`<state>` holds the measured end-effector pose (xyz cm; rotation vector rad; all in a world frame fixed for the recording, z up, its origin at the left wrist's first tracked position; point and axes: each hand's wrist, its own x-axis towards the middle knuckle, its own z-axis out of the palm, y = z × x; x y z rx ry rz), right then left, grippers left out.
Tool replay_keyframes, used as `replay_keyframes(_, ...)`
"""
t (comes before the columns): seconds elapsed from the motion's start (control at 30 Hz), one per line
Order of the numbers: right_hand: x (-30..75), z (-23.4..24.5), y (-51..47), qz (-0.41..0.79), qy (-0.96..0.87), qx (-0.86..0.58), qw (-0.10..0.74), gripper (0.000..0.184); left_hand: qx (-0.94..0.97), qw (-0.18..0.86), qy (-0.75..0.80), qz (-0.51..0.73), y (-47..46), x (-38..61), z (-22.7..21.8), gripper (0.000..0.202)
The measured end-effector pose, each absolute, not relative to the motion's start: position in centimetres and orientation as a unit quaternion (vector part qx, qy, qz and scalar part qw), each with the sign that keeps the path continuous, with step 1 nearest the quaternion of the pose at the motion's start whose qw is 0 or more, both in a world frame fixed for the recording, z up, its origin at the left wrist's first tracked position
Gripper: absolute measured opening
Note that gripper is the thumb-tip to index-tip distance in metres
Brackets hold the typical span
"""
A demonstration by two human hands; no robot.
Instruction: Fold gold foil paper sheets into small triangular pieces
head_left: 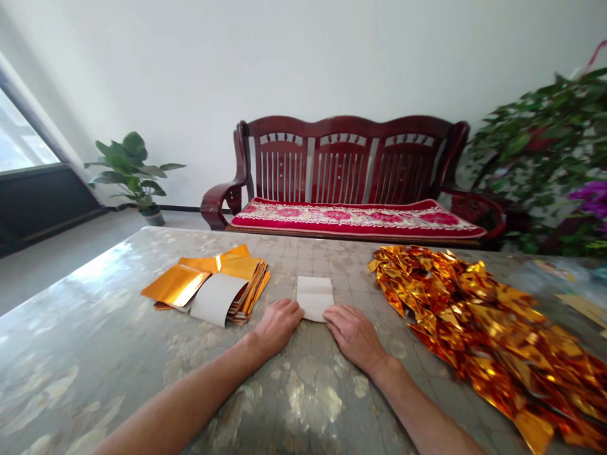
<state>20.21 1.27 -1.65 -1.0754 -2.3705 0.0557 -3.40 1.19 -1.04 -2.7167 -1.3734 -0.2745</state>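
Observation:
A small sheet of paper (315, 289), white side up with a crease across it, lies on the table in front of me. My left hand (279, 323) grips its near left corner, the fingers closed together. At the near right corner, my right hand (355, 335) pinches the paper in the same way. The sheet's near edge curls up slightly between the hands. Left of it is a stack of gold foil paper (190, 281), with one sheet showing its white back. To the right spreads a large heap of folded gold foil pieces (474, 316).
The table (142, 373) has a glossy floral cover. Clear plastic bags (550, 278) lie at the right behind the foil heap. Beyond the far edge stands a dark red wooden bench (341, 158) with a patterned cushion. Potted plants (135, 167) flank it.

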Motion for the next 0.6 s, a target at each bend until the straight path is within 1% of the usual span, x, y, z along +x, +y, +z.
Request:
replay_keyframes(0.17,20.20,-1.80,1.39,0.015,-0.871,-0.408,0.274,0.025,-0.878,0.025,-0.461,-0.129,1.04,-3.64,-1.43,0.014)
replay_keyframes(0.23,20.18,-1.87,1.41,0.014,-0.869,-0.413,0.274,0.025,-0.876,0.022,-0.463,-0.132,0.97,-3.61,-1.43,0.014)
replay_keyframes(0.47,20.34,-1.81,1.62,0.011,-0.881,-0.397,0.256,0.007,-0.874,0.010,-0.463,-0.145,0.84,-3.70,-1.23,0.018)
replay_keyframes(0.6,20.37,-1.41,1.40,-0.002,-0.884,-0.400,0.242,0.005,-0.869,0.008,-0.469,-0.159,0.80,-3.70,-1.15,0.023)
